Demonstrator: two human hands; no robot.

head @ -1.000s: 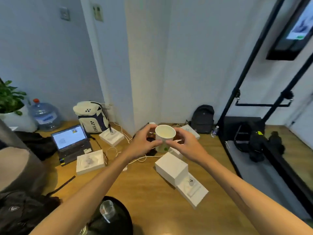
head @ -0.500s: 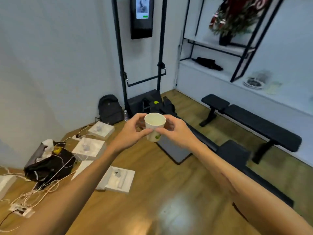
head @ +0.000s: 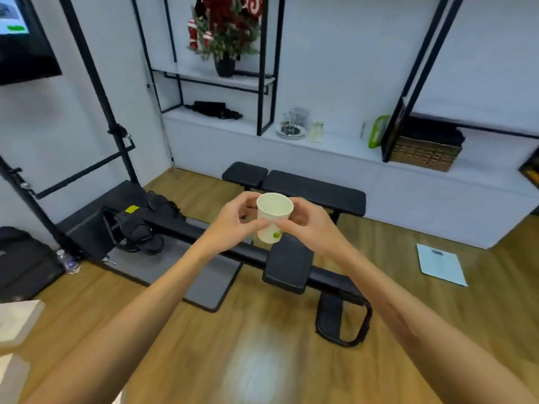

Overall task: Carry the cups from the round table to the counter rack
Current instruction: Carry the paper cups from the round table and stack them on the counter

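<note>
I hold a white paper cup (head: 273, 217) with a small green mark upright in front of me, at chest height. My left hand (head: 236, 218) grips its left side and my right hand (head: 306, 224) grips its right side, thumbs meeting on the near wall. The cup looks empty inside. Far ahead, on the white counter (head: 335, 147), stands a round metal rack (head: 291, 126) with a pale cup (head: 316, 131) beside it. The round table is out of view.
A black padded bench (head: 294, 189) stands before the counter. A black exercise machine (head: 204, 237) with a seat lies across the wooden floor under my hands. A sheet of paper (head: 440, 263) lies on the floor at right. A wicker basket (head: 425, 154) sits on the counter.
My view has swung right, from the desk with boxes and a laptop to the counter wall. The cup stays held between both hands, unchanged.
</note>
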